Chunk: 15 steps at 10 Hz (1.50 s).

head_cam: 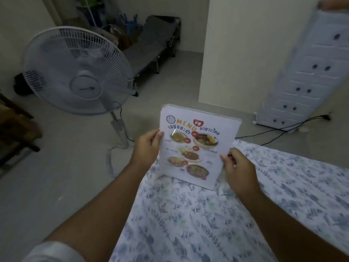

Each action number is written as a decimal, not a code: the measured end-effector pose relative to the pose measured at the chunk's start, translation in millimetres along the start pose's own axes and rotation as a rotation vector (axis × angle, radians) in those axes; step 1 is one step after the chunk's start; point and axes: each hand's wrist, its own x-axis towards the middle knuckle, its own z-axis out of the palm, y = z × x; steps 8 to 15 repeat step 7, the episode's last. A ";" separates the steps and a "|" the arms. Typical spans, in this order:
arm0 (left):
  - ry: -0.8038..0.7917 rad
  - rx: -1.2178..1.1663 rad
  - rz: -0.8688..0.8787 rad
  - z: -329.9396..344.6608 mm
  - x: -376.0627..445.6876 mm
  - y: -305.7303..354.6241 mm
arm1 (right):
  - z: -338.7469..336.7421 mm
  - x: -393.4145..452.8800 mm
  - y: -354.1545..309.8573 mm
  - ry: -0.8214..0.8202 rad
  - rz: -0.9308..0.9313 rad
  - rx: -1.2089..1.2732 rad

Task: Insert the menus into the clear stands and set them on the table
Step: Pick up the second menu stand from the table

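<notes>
At far left, a white pedestal fan (78,69): round wire cage, thin pole, curved foot on the pale smooth floor (56,186). Behind it, a dark folding cot (151,48) against the wall.

Left hand (146,146) closed on the left edge of the stand (234,121), thumb on the front, fingers hidden behind. Left grip: pinching the stand.

In the centre, the menu (192,146), a flat white rectangular sheet, already inside the clear stand. Long axis upright, top edge tipped slightly away and to the right, printed face toward the camera. Orange "MENU" heading at the top, five round food photos below. Glossy stand, a small glare streak near the left thumb, its thick clear edge showing along the top and right. Bottom edge at the counter (188,224), near its far corner; contact not clear.

Right hand (238,169) closed on the lower right edge of the stand, thumb in front. Right grip: pinching the stand.

Counter covered with a soft white cloth, blue-grey leaf print, lightly creased.

At far right, a white drawer tower (302,78), ribbed plastic, dark round knobs, black cables (283,129) on the floor beside it.
</notes>
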 end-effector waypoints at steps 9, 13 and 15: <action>0.052 0.201 0.028 20.9 114.2 -16.4 | 54.9 115.5 10.0 0.037 0.056 -0.070; 0.052 0.201 0.028 20.9 114.2 -16.4 | 54.9 115.5 10.0 0.037 0.056 -0.070; 0.052 0.201 0.028 20.9 114.2 -16.4 | 54.9 115.5 10.0 0.037 0.056 -0.070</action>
